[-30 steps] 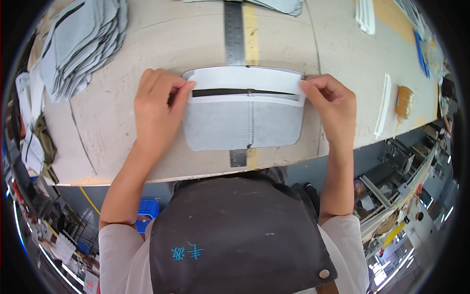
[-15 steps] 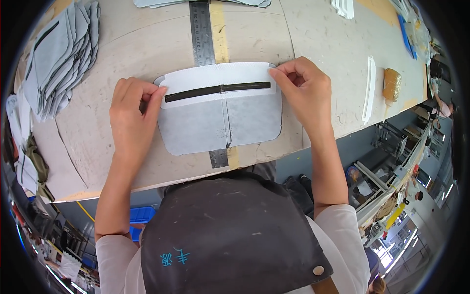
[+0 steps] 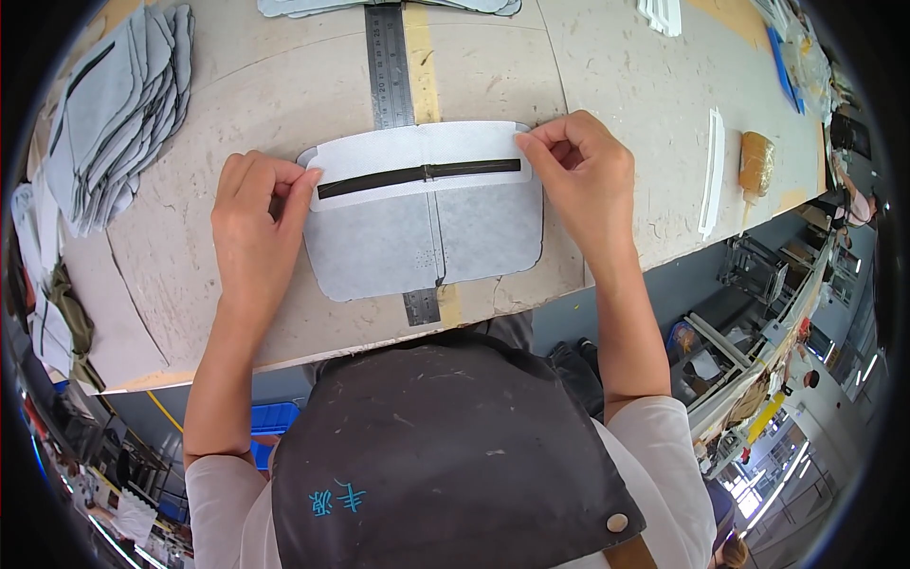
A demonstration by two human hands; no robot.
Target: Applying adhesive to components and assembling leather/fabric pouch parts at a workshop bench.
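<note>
At the centre of the frame, a grey panel [image 3: 370,251] is laid flat on the table [image 3: 654,123], across a ruler [image 3: 388,71] and yellow tape [image 3: 424,81]. Its upper part is covered by a white strip [image 3: 370,153], in which a black slot [image 3: 384,180] is framed. The strip's left end is held by the left hand [image 3: 248,218], thumb and forefinger brought together; its right end is pinched likewise by the right hand [image 3: 590,185], the other fingers curled in. At upper left, a stack [image 3: 121,114] of grey pieces is seen
</note>
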